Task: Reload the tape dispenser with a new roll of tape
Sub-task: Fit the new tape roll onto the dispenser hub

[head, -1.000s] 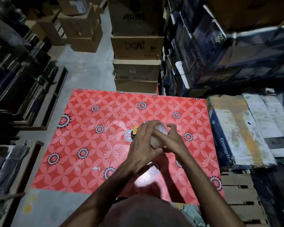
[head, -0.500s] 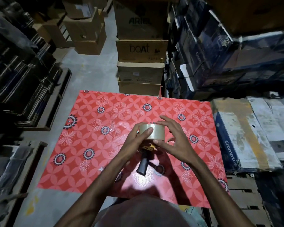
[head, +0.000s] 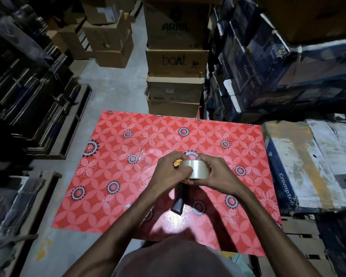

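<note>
Left hand [head: 169,172] curled around left side of tape roll [head: 195,169], fingers closed on it. Roll sits over yellow-and-black tape dispenser [head: 179,193], middle of red patterned counter [head: 112,212], toward near edge. Right hand [head: 216,173] clasps roll's right side. Risk: roll going on crooked, or dispenser slipping, handle unsupported. Counter bare toward left and far edges; boxes [head: 300,166] crowd right edge.

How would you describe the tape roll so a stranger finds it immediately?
Look at the red flowered table cover. Above its middle, the left hand and right hand hold a tape roll. It is the only pale, translucent ring, over a yellow-and-black dispenser.
</note>
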Motion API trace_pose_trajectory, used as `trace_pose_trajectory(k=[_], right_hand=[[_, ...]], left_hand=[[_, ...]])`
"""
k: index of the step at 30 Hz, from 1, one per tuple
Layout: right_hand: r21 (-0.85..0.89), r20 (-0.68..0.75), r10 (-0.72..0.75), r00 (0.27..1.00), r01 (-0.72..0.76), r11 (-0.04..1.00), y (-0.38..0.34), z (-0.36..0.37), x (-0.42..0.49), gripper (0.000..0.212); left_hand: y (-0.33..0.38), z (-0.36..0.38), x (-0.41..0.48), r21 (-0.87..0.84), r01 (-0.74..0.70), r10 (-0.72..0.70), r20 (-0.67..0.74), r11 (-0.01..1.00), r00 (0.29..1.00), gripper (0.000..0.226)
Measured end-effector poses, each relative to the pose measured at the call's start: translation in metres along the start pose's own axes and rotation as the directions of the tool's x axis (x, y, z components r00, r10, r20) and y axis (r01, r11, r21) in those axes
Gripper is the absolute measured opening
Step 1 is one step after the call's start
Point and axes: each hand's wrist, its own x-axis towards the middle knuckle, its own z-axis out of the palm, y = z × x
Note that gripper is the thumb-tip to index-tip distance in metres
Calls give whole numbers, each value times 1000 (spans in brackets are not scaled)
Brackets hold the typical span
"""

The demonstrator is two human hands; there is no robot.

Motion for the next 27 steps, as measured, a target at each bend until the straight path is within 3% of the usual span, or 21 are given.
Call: trace_pose_trajectory(k=[2, 6, 9, 13, 19, 23, 27], right_hand=[[-36, 15, -12, 1000, 12, 999, -2, -2, 3, 40], [1, 30, -18, 999, 18, 1000, -5, -5, 6, 41], [98, 42, -3, 999, -1, 995, -5, -8, 9, 43], [206, 92, 8, 996, -27, 978, -5, -9, 14, 42], [421, 119, 15, 993, -64, 905, 5, -4, 8, 47], [295, 177, 34, 984, -86, 952, 0, -4, 9, 49], [-78, 120, 69, 990, -60, 995, -9, 5, 14, 56]], left_hand=[[-1, -5, 5, -3, 17, -17, 66, 1000, 998, 12], [-5, -10, 14, -195, 20, 12, 162, 981, 987, 11], [-10, -7, 16, -387, 24, 41, 160, 922, 986, 18], [-19, -8, 16, -576, 135, -11, 214, 807, 977, 27], [-29, -18, 17, -606, 208, -55, 261, 768, 964, 24], [-24, -16, 15, -504, 166, -61, 218, 847, 974, 22], [-22, -5, 12, -385, 101, -55, 129, 917, 990, 28]])
